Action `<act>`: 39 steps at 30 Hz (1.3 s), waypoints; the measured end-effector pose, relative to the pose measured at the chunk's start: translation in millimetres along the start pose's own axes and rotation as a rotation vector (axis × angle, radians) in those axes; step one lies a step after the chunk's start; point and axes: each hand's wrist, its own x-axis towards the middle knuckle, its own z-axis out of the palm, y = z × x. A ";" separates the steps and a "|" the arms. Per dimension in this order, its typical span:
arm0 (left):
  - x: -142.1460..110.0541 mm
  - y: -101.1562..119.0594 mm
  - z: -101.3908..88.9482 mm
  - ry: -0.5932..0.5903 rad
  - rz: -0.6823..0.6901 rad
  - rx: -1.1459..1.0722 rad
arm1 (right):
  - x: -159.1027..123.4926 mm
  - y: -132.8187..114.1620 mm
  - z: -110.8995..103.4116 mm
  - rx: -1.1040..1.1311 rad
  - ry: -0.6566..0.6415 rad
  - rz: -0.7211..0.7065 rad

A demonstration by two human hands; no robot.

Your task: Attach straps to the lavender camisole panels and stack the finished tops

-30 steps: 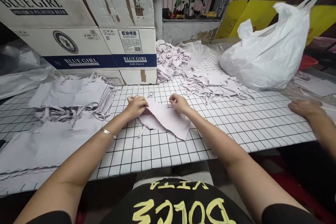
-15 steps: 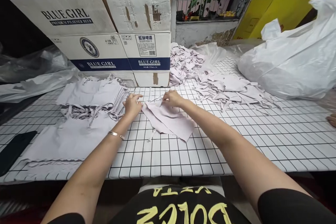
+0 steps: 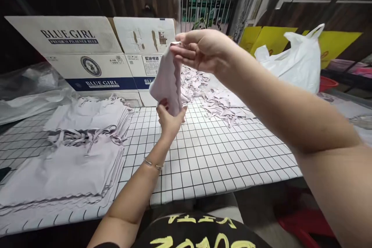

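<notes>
Lifting the cloth: your pale lilac cloth piece (image 3: 165, 79) lay on the table half a second ago; now it hangs in the air between your hands, in front of the carton, so the handling seems to have gone from flat to upright.
Right hand: your right hand (image 3: 200, 50) has risen well above the table, thumb and fingers pinched together on the top corner of the cloth piece.
Left hand: your left hand (image 3: 171, 122) has come under it, thumb and fingers spread apart at the lower edge; the cloth hides some fingertips, so you cannot tell how firmly they grip.
Cloth edge: wavy down the right side, on thin, limp fabric with a smooth, matte face; it looks likely to sag if one end is let go.
Stacks: to your left, a rear stack (image 3: 84, 112) and a front stack (image 3: 72, 166) of similar fabric lie in flat layers, narrow straps curling between them.
Loose pile: crumpled, strappy pieces (image 3: 223, 102) lie beyond your hands, to the right.
Backdrop: stiff, printed white carton (image 3: 87, 62); thin, bulging white plastic bag (image 3: 302, 62).
Table: a white cover (image 3: 209, 162) with a black grid.
</notes>
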 end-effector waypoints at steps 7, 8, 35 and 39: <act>49.6 6.1 -31.0 -0.267 0.143 0.085 | -8.5 -35.8 -62.6 -0.004 0.217 -0.060; 64.4 6.4 -38.6 -0.326 0.106 0.081 | -6.7 -32.2 -79.8 -0.022 0.250 -0.028; -86.6 -55.7 -139.4 -1.030 0.386 0.756 | -250.1 228.3 -150.4 -1.237 0.198 0.392; -31.6 -67.6 -76.6 -0.658 0.058 0.844 | -204.4 257.0 -89.2 -1.296 -0.119 -0.017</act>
